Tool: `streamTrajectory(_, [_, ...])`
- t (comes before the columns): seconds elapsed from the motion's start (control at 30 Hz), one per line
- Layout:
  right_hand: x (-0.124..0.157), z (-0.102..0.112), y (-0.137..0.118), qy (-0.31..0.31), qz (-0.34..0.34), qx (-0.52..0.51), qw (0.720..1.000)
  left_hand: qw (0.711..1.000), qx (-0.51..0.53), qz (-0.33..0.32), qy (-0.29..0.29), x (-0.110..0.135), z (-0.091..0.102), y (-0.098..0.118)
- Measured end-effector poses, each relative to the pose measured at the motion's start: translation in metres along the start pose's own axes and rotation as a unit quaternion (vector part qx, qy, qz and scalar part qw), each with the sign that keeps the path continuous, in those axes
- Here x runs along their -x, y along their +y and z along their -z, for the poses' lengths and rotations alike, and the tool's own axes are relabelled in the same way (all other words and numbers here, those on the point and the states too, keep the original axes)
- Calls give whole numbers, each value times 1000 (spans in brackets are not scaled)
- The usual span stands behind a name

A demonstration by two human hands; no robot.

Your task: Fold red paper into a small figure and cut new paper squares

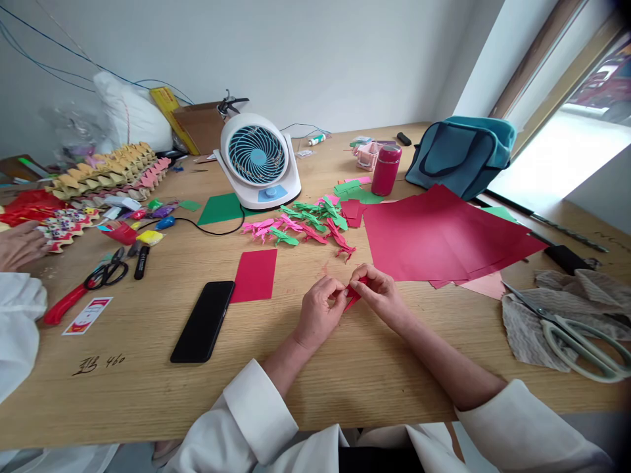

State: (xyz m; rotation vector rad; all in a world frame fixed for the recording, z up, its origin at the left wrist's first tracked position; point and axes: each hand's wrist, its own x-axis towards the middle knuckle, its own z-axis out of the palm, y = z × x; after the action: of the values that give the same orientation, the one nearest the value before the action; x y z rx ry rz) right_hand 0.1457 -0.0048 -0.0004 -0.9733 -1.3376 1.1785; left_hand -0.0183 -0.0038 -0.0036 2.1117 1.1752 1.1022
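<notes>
a: what are the two hands doing?
b: the left hand [319, 309] and the right hand [378, 294] are close together, low over the counter [148, 387]. both pinch one small red folded paper [353, 294] with their fingertips. it sits right between them
a: what lies near them?
b: just past the hands is a heap of little pink, green and red paper shapes [300, 226]. to the right of the hands lie big red sheets [444, 236]. further right are scissors [572, 328] on a grey cloth [522, 328]. to the left of the hands is a black phone [203, 320], with a red card [255, 274] just beside it
a: and far off?
b: well past the hands stand a white fan [257, 157] and a red bottle [386, 169]. far to the left, another person's hand [20, 244] rests by some folded papers
</notes>
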Motion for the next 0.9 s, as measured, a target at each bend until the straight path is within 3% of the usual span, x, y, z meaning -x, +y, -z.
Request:
streamTrajectory(0.17, [-3,3,-4,63,-21,-60,996,1000,17,10,1,-1,-2,-3])
streamTrajectory(0.4, [-5,6,-3,97,-20,-66,993,985,134,107,-14,-3,2,-4])
streamTrajectory(0.53, [-7,5,0,85,-22,-48,995,978,168,119,-14,-2,3,-3])
streamTrajectory(0.73, [-4,4,6,62,4,53,997,991,105,76,-12,-1,-3,-6])
streamTrajectory(0.9, [-1,5,3,53,57,178,981,983,143,109,-45,-3,-6,-9])
